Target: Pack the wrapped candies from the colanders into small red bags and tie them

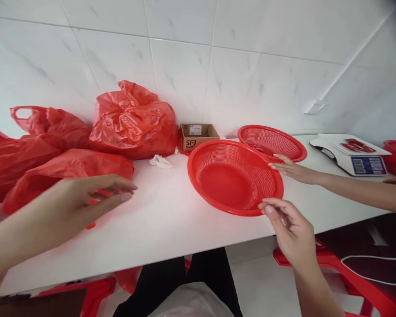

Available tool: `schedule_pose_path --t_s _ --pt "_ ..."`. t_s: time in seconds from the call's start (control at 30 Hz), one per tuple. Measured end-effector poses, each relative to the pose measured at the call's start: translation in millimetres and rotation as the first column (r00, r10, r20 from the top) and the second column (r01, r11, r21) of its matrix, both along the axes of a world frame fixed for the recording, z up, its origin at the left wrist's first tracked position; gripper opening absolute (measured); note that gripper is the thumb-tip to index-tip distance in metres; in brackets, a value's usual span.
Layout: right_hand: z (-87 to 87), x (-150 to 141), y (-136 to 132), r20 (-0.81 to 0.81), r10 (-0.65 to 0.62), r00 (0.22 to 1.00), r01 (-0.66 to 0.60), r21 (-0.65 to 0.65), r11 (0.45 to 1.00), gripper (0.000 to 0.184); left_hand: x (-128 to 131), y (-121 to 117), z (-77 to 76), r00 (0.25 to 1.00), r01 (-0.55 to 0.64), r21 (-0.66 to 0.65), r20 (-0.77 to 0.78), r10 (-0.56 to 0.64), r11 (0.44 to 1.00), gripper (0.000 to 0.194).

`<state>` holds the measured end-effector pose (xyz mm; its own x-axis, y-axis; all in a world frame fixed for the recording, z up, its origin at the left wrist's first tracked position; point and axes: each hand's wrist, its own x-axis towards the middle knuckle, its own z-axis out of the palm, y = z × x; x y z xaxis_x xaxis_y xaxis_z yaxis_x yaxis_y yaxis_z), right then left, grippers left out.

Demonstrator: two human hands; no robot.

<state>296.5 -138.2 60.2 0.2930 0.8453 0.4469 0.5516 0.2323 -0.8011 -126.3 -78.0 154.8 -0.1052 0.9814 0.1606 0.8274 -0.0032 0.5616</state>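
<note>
Right now, we've got a red mesh basket (232, 178) lying on the white surface (185, 211)!
Our right hand (292, 231) has its fingers (267, 209) pinched narrow at the rim, though we can't tell if they're gripping; our left hand (82, 207) hangs loosely open over a red plastic bag (66, 176); a co-worker's hand (295, 171) touches the far rim, beside a second basket (272, 141).

A white counter (171, 211) holds a red plastic colander (232, 176). The person's right hand (288, 226) touches its near rim, a co-worker's hand (295, 171) reaches its far rim, and the left hand (75, 204) hovers above red plastic bags (66, 169).
</note>
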Motion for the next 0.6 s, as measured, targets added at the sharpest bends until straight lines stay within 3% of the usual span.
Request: schedule_pose_path --t_s 0.1,0.23,0.37,0.5,0.6 --pt "0.1 -17.1 -15.1 0.070 0.171 0.983 -0.171 0.000 0.985 0.013 29.9 20.2 -11.5 0.962 0.263 -0.201 -0.024 -0.273 0.944 0.056" --pt "11.0 -53.0 -24.9 0.033 0.437 0.899 -0.439 0.061 0.897 0.032 47.1 42.9 -27.5 0.937 0.341 -0.270 0.021 -0.348 0.901 0.048" --pt "17.9 -74.0 -24.7 -0.006 0.585 0.811 -0.583 0.064 0.810 0.044 52.2 51.1 -41.9 0.928 0.373 -0.333 0.122 -0.353 0.866 0.045" --pt "13.2 -85.8 -10.7 0.084 0.591 0.802 -0.592 -0.018 0.806 0.040 56.1 38.8 -65.4 0.910 0.408 -0.345 0.228 -0.346 0.845 0.046" --pt "5.9 -77.9 38.2 0.275 0.433 0.858 -0.438 -0.048 0.898 0.031 57.6 18.9 -87.3 0.892 0.437 -0.380 0.298 -0.339 0.815 0.041"
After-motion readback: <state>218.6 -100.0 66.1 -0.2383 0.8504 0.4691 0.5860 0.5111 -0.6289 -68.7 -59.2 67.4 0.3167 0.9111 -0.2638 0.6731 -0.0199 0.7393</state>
